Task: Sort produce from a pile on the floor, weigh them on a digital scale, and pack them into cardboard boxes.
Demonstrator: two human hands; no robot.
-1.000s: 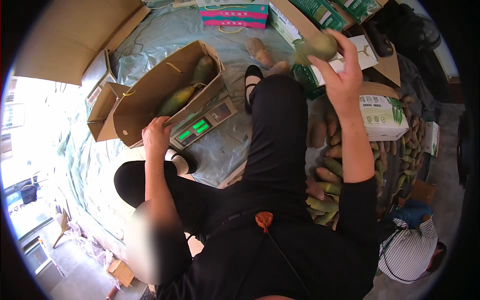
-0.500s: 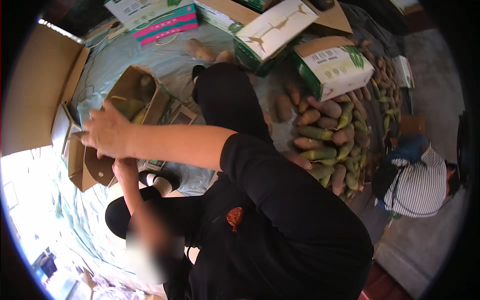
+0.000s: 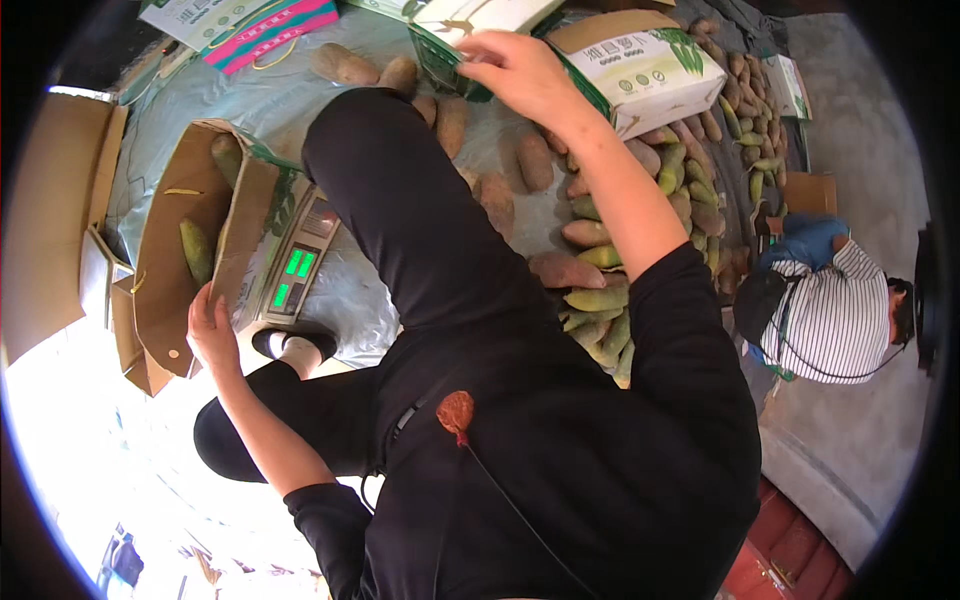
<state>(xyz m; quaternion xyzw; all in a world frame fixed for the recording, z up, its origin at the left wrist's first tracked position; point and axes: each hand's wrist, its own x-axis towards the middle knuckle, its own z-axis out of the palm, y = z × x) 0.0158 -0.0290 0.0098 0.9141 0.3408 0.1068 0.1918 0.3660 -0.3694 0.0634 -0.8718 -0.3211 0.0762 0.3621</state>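
An open cardboard box (image 3: 255, 205) stands tilted on a digital scale (image 3: 297, 262) with a lit green display. Inside it lie a green radish (image 3: 197, 250) and another radish (image 3: 227, 158) near the far end. My left hand (image 3: 212, 332) has its fingers at the box's near rim, gripping the edge. Stretched out to the far right, my right hand (image 3: 525, 82) hovers by a white and green carton (image 3: 480, 22), fingers apart and nothing visible in them. Whether its fingertips touch the carton, I cannot tell.
Right of my knee lies a heap of green and mud-brown radishes (image 3: 600, 300), with a printed carton (image 3: 650, 75) behind it. A pink and teal box (image 3: 275, 38) stands at the far left. Another person (image 3: 835, 315) in a striped shirt is at the right.
My right hand has left the cardboard box and swung far to the right, toward the cartons. My left hand is now at the box rim, and the scale display shows.
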